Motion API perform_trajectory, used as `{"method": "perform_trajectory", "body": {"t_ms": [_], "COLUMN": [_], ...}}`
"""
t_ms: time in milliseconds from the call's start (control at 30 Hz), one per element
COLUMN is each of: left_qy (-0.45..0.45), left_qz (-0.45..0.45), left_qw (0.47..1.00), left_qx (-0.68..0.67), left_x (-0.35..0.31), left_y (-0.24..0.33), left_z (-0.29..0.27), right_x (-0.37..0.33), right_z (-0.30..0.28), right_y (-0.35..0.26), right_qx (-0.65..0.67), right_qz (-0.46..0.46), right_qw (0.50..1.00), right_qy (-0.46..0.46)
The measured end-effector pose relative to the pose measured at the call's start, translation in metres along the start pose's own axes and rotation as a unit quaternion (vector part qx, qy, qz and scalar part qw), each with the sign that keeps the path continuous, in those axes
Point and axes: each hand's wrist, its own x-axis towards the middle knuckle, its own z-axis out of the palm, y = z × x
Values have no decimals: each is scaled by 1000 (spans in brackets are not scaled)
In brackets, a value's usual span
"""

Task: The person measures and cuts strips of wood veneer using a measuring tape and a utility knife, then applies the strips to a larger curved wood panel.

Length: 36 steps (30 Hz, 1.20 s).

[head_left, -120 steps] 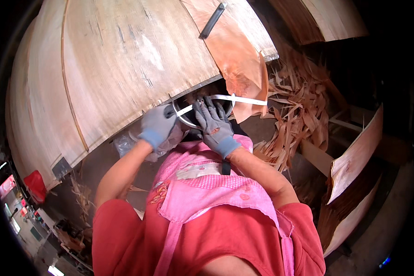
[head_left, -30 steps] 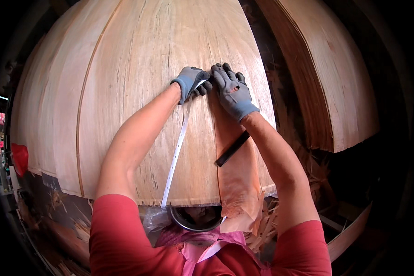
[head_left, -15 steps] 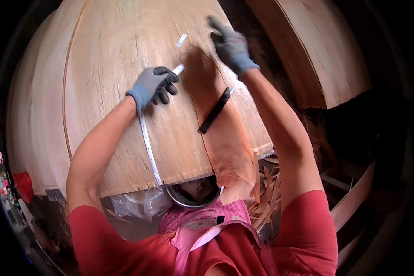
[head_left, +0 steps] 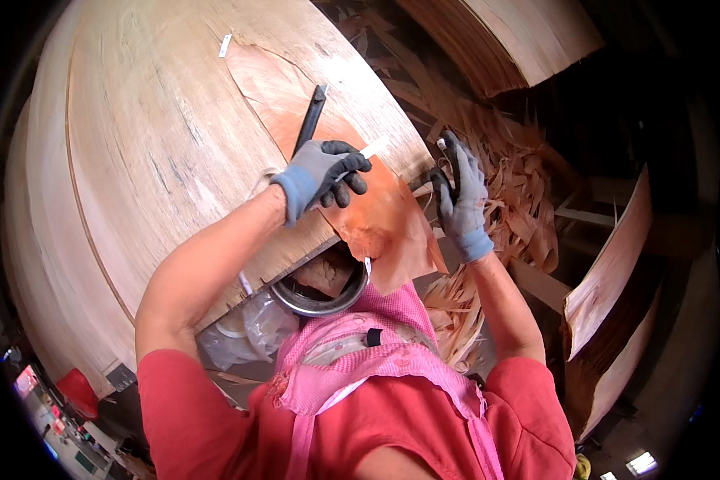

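Note:
My left hand point(head_left: 328, 178), in a grey glove with black fingertips, is closed on a white tape strip point(head_left: 373, 147), its end poking out past the fingers. It hovers over a thin orange-brown veneer piece point(head_left: 384, 210) lying on the pale wood veneer sheet point(head_left: 160, 160). Just beyond that hand lies a black utility knife point(head_left: 310, 120). My right hand point(head_left: 461, 192), gloved alike, is off the sheet's right edge with thumb and fingers apart; a small white bit shows at one fingertip. A short white tape piece point(head_left: 225, 46) sticks at the veneer's far end.
A round metal-rimmed bowl point(head_left: 322, 308) sits at the sheet's near edge, by a clear plastic bag point(head_left: 256, 324). Veneer scraps point(head_left: 520, 200) cover the floor at right. Another veneer stack point(head_left: 536, 36) stands far right, with curved sheets point(head_left: 608, 272) nearer. A red object point(head_left: 78, 392) is at left.
The view has shifted. My left hand has moved nearer the sheet's front edge, over the orange-brown veneer, still with the tape. My right hand has come back toward me, off the right edge.

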Motion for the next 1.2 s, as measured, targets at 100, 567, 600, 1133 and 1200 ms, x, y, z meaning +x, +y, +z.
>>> {"method": "perform_trajectory", "body": {"t_ms": [100, 567, 600, 1133, 1200], "left_qy": [-25, 30, 35, 41, 42], "left_qz": [-12, -11, -5, 32, 27], "left_qw": [999, 999, 999, 999, 999], "left_qx": [33, 37, 31, 15, -9], "left_x": [7, 27, 27, 26, 21], "left_y": [-13, -29, -30, -40, -38], "left_z": [21, 44, 45, 41, 41], "right_x": [-17, 59, 59, 70, 68], "right_z": [14, 79, 85, 101, 103], "right_y": [3, 15, 16, -3, -5], "right_qx": [34, -88, -107, -55, -49], "right_qz": [34, -94, -106, -124, -127], "right_qw": [998, 989, 987, 990, 990], "right_qy": [28, 71, 62, -26, -27]}}
